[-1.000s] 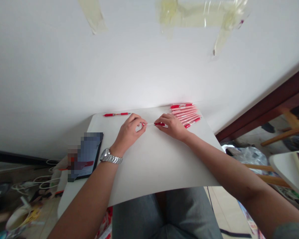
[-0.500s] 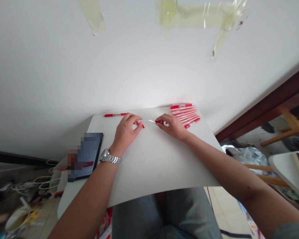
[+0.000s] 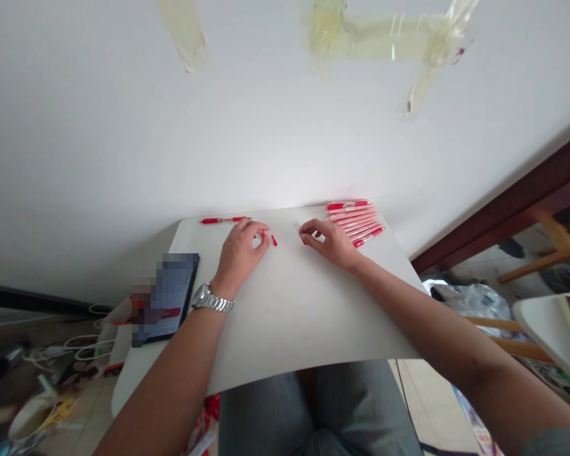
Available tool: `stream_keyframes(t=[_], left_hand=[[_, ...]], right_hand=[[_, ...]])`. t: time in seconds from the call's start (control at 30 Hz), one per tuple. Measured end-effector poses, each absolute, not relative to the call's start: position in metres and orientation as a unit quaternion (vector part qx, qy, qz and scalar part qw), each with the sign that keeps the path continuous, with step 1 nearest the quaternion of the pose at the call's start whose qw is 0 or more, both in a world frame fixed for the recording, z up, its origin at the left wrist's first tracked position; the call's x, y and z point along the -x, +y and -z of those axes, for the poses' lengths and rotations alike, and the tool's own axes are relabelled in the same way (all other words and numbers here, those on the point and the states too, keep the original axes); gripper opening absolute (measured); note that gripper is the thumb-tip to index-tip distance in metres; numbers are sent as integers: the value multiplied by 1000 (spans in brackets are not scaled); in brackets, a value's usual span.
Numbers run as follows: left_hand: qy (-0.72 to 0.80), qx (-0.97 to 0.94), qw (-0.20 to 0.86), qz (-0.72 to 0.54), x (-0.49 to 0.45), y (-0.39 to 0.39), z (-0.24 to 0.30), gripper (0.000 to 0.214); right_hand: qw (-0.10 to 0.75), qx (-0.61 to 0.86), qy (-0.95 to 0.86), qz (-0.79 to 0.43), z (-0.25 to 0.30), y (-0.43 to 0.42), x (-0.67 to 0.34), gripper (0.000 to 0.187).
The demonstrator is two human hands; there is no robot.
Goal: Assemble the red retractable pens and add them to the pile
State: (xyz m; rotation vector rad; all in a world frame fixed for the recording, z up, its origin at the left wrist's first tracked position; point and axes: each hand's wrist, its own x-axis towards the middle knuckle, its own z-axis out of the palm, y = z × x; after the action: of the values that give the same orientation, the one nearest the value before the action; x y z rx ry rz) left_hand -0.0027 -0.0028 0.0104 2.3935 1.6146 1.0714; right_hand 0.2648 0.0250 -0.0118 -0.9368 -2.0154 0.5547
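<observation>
My left hand (image 3: 244,246), a metal watch on its wrist, is closed in a pinch over a small red pen part (image 3: 263,234), most of which the fingers hide. Just right of its thumb tip is a small red tapered piece (image 3: 274,240); whether it touches the table or the thumb I cannot tell. My right hand (image 3: 329,242) pinches a clear and red pen barrel (image 3: 297,227), its clear end sticking out up and left. A red pen (image 3: 213,221) lies behind my left hand. Several red pens (image 3: 354,218), side by side, lie beyond my right hand.
The white table (image 3: 285,316) stands against a wall with yellowed tape (image 3: 389,38). A tablet (image 3: 171,304), partly pixelated, rests at the table's left edge. Wooden chair parts (image 3: 560,237) and a plastic bag (image 3: 479,301) are off to the right.
The barrel in my right hand has turned from pointing left to pointing up and left. The red tapered piece now shows apart from the part in my left fingers. The view shifted slightly.
</observation>
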Motion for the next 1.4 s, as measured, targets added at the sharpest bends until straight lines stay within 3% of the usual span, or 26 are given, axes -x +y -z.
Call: stream_keyframes(t=[0.63,1.4], left_hand=[[515,-809,15,-283,4,1,1,26],[521,-814,-3,-256,-2,-2,-2,20]], right_hand=[[438,373,-784,-235,14,26,-262,15],[441,379,-782,-225,13,25,-261,15]])
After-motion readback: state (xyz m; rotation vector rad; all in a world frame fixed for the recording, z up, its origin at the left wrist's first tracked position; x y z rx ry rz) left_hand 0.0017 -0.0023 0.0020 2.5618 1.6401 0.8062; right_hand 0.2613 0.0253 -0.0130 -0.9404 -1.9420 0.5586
